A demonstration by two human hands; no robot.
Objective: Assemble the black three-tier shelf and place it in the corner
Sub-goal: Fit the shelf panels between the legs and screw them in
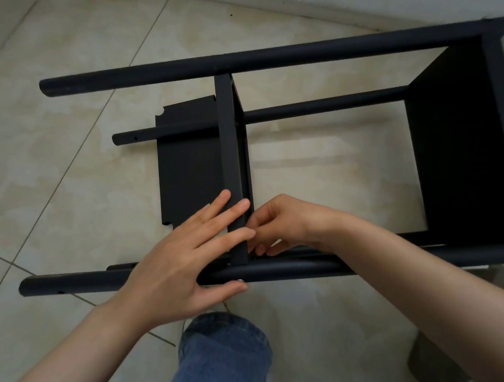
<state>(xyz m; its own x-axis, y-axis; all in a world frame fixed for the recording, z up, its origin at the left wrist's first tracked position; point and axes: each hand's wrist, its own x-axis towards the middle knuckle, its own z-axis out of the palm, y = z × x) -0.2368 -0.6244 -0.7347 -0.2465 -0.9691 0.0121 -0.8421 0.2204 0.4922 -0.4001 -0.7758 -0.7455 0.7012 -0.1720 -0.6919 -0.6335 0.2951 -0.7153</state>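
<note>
The black shelf frame lies on its side on the tiled floor. Its far pole [253, 58] and near pole [284, 269] run left to right. One tier panel [466, 139] is fixed at the right end. A middle tier panel [228, 148] stands between the poles. My left hand [193, 258] lays straight fingers across the middle panel's near end, its thumb under the near pole beside a silver screw [240, 280]. My right hand [275, 224] has curled fingers at the joint where panel meets pole; what they pinch is hidden. A loose third panel [187, 163] lies flat on the floor.
A lower back pole [324, 105] runs through the frame. The white wall base [315, 8] runs along the top. My knee in blue jeans [223, 354] is at the bottom centre. A grey object [446, 377] sits at the bottom right.
</note>
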